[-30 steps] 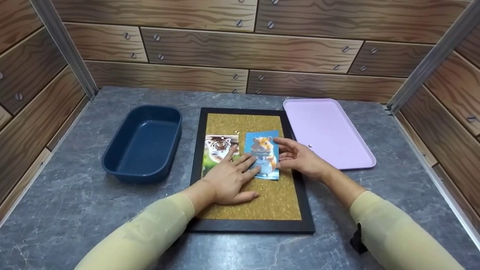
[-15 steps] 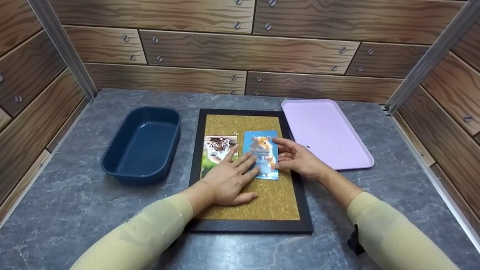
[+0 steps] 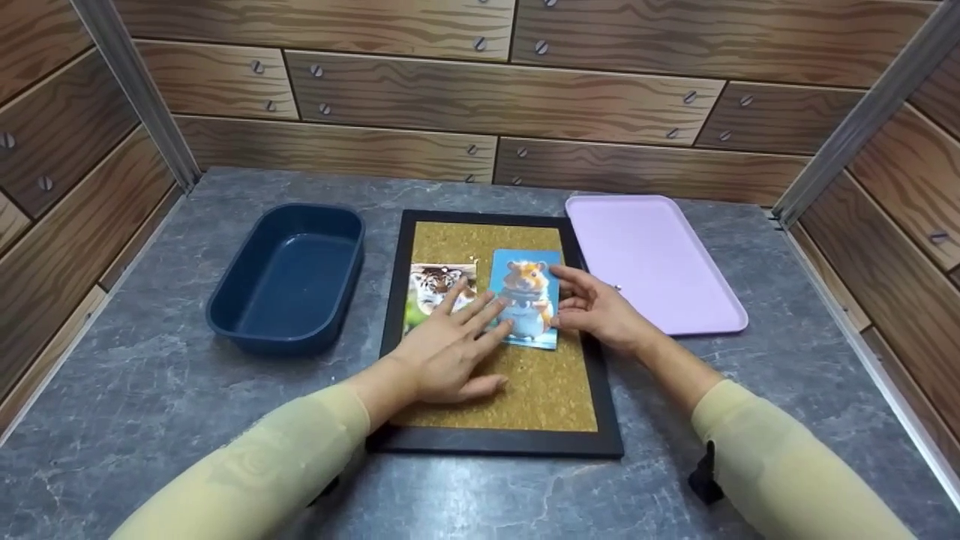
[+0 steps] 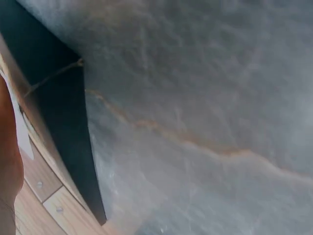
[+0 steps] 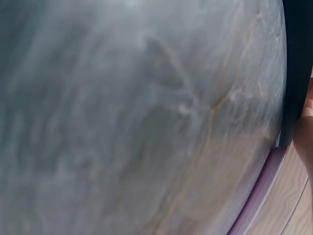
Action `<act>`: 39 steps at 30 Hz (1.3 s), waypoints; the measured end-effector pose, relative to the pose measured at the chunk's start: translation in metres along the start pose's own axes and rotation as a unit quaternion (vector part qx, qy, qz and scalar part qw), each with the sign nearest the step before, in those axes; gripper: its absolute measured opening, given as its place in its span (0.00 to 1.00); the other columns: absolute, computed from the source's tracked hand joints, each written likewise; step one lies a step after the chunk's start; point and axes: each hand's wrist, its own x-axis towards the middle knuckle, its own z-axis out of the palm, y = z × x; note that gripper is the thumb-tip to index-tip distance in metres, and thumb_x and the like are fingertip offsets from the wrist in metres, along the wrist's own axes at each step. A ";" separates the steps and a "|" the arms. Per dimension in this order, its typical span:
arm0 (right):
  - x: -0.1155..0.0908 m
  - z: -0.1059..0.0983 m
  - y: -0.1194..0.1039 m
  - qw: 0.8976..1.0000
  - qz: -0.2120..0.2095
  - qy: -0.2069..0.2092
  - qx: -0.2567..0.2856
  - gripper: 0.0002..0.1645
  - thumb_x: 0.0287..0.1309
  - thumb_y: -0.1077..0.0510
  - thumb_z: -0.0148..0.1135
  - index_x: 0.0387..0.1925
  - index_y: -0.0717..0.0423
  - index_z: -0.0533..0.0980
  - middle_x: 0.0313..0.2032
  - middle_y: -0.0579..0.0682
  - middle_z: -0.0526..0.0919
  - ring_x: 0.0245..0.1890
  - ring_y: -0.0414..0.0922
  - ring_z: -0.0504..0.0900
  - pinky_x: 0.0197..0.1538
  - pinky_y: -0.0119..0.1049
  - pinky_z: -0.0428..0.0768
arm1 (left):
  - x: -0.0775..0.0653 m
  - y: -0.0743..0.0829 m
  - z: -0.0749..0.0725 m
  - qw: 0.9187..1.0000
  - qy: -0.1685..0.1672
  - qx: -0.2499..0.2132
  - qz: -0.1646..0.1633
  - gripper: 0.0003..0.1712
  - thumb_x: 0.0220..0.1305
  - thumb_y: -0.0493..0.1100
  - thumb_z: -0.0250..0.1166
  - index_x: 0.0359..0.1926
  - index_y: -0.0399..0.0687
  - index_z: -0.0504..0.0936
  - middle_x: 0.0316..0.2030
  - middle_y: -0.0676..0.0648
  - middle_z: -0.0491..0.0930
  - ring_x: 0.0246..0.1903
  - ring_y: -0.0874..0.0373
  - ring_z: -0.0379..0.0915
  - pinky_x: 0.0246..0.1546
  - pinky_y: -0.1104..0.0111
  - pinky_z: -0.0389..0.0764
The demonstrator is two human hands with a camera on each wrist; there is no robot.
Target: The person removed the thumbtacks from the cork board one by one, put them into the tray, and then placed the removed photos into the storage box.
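Observation:
In the head view a black-framed cork board lies on the table. On it are a tiger picture at left and a blue hamster picture beside it. My left hand lies palm down with fingers spread, covering the tiger picture's lower part and reaching the hamster picture's lower left edge. From the other side my right hand touches the hamster picture's right edge, index fingertip near the top and thumb lower down. Its other fingers bend behind. Both wrist views show mostly table, with only slivers of hand.
A deep dark blue bin stands left of the board. Against the board's upper right lies a flat lilac tray, a tiny shiny piece at its near left edge. Wood-patterned panels wall the back and sides.
The hamster picture has turned slightly, its top edge now more level with the board. My left fingers have slid a little left off it. The right hand keeps its place at the edge.

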 end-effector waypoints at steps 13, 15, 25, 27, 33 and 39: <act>0.003 0.001 -0.002 0.999 0.019 0.019 0.021 0.53 0.64 0.73 0.69 0.83 0.63 0.52 0.74 0.69 0.67 0.48 0.44 0.85 0.51 0.31 0.83 | -0.021 -0.022 -0.023 0.996 0.069 -0.008 -0.054 0.46 0.78 0.73 0.46 0.81 0.47 0.65 0.79 0.39 0.61 0.79 0.42 0.57 0.78 0.38 0.46; 0.003 0.001 -0.002 0.999 0.022 0.022 0.023 0.53 0.64 0.72 0.69 0.83 0.62 0.52 0.74 0.68 0.67 0.48 0.44 0.85 0.51 0.31 0.83 | -0.026 -0.027 -0.026 0.995 0.075 -0.011 -0.062 0.47 0.78 0.73 0.47 0.81 0.46 0.65 0.79 0.39 0.61 0.79 0.42 0.57 0.78 0.37 0.45; 0.005 0.001 -0.008 0.999 0.015 0.032 0.027 0.53 0.64 0.72 0.68 0.83 0.62 0.52 0.75 0.68 0.66 0.48 0.44 0.85 0.52 0.32 0.84 | -0.057 -0.053 -0.039 0.991 0.072 -0.020 -0.114 0.48 0.77 0.74 0.45 0.82 0.46 0.63 0.80 0.38 0.59 0.79 0.41 0.54 0.79 0.38 0.42; 0.005 0.000 -0.010 0.999 0.017 0.034 0.029 0.53 0.65 0.72 0.68 0.84 0.62 0.52 0.75 0.68 0.66 0.47 0.43 0.85 0.52 0.32 0.84 | -0.063 -0.059 -0.040 0.989 0.071 -0.022 -0.125 0.49 0.77 0.74 0.45 0.82 0.45 0.63 0.80 0.38 0.58 0.80 0.41 0.54 0.79 0.39 0.42; 0.007 0.002 -0.015 0.999 0.014 0.032 0.032 0.53 0.65 0.71 0.68 0.84 0.60 0.51 0.75 0.66 0.65 0.47 0.44 0.86 0.52 0.32 0.84 | -0.083 -0.076 -0.041 0.985 0.077 -0.035 -0.148 0.50 0.76 0.74 0.49 0.82 0.44 0.62 0.80 0.37 0.58 0.80 0.41 0.54 0.79 0.40 0.41; 0.008 0.005 -0.019 0.999 0.009 0.029 0.026 0.53 0.66 0.71 0.68 0.84 0.60 0.52 0.75 0.65 0.65 0.47 0.45 0.86 0.52 0.32 0.84 | -0.110 -0.093 -0.048 0.981 0.064 -0.043 -0.179 0.52 0.75 0.76 0.49 0.84 0.47 0.57 0.82 0.39 0.53 0.80 0.41 0.51 0.80 0.42 0.40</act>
